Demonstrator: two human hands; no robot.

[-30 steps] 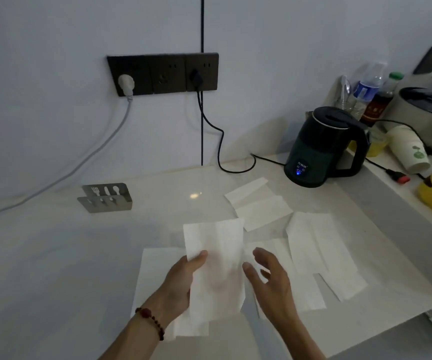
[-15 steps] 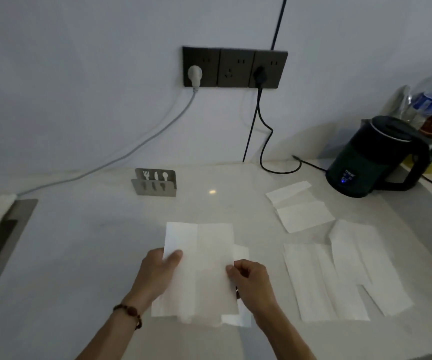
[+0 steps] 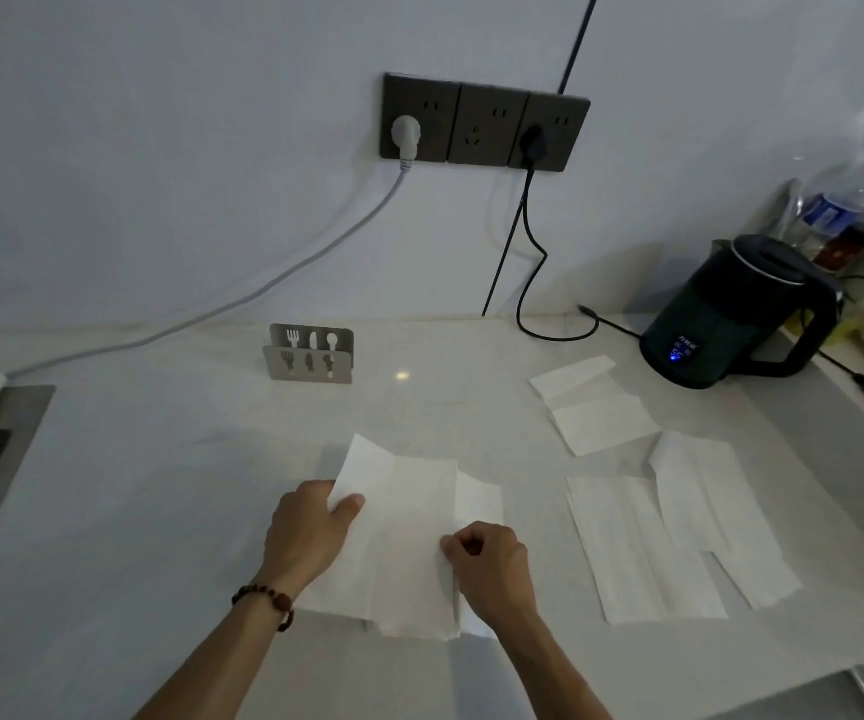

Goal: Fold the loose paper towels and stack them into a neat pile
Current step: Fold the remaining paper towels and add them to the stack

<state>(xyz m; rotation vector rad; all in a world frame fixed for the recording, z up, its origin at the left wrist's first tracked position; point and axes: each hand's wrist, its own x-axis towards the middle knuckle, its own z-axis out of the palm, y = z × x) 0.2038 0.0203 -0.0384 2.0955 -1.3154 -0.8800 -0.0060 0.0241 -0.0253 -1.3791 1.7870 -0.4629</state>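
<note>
Paper towel being worked, a thin white creased sheet (image 3: 409,532), sits just below the centre of the frame, held over another white sheet (image 3: 479,498) lying on the pale stone counter (image 3: 160,459). What could go wrong, as I judge it: the sheet is flimsy, so a fold drawn unevenly between the two grips would land crooked, and any drag across the sheet underneath could shift it and spoil the pile. A hard tug might also tear it.

The left hand (image 3: 310,537) pinches the sheet's left edge, thumb on top and the other fingers behind the paper, hidden. The right hand (image 3: 492,561) is tightly curled, fingertips nipping the right edge.

Three more loose white towels (image 3: 643,548) (image 3: 715,511) (image 3: 596,413) lie unfolded in the right of the frame, near the dark electric kettle (image 3: 731,319).
</note>
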